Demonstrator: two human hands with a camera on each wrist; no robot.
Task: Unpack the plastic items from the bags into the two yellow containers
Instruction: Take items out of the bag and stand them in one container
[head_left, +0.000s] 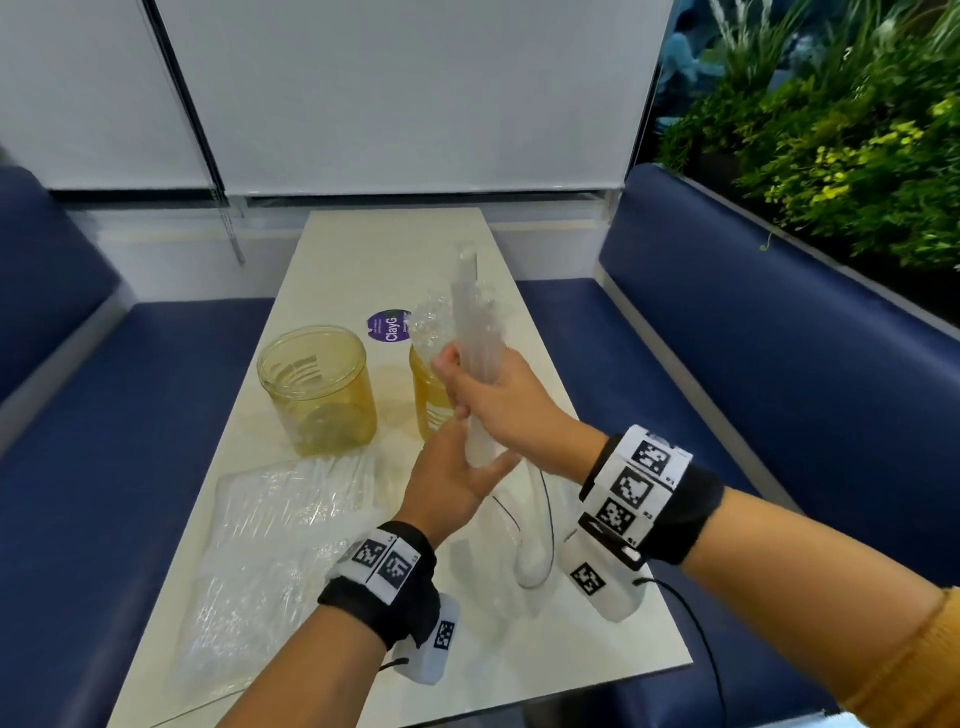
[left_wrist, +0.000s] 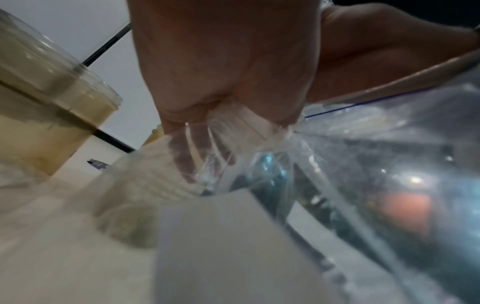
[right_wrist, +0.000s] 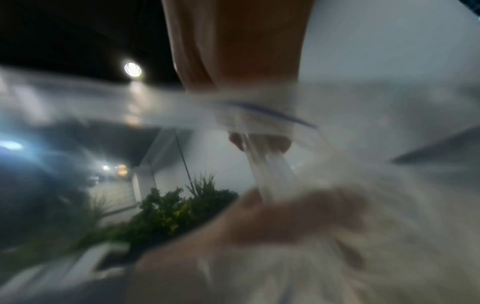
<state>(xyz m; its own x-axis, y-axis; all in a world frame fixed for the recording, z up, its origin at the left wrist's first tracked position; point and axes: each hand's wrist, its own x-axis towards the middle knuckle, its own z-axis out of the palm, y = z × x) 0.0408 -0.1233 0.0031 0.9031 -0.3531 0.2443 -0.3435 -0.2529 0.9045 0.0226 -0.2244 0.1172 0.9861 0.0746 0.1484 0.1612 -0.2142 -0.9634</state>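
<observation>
Two yellow see-through containers stand mid-table: the left one (head_left: 317, 389) (left_wrist: 46, 102), and the right one (head_left: 427, 405), which holds crinkly clear plastic items (head_left: 431, 327) and is partly hidden by my hands. My right hand (head_left: 493, 395) (right_wrist: 239, 51) grips a long bundle of clear plastic utensils (head_left: 472, 306) (right_wrist: 270, 170), raised upright over the right container. Just below it, my left hand (head_left: 452, 478) (left_wrist: 223, 72) grips the mouth of a clear zip bag (head_left: 532, 545) (left_wrist: 389, 164) round the bundle's lower end. The bag hangs down towards the table. What kind of utensils they are is too blurred to tell.
A second clear bag (head_left: 275, 519) with plastic items lies flat on the table's near left. A purple round sticker (head_left: 389, 325) sits behind the containers. Blue benches (head_left: 779, 338) flank the narrow table (head_left: 395, 249), with plants (head_left: 831, 130) at the far right.
</observation>
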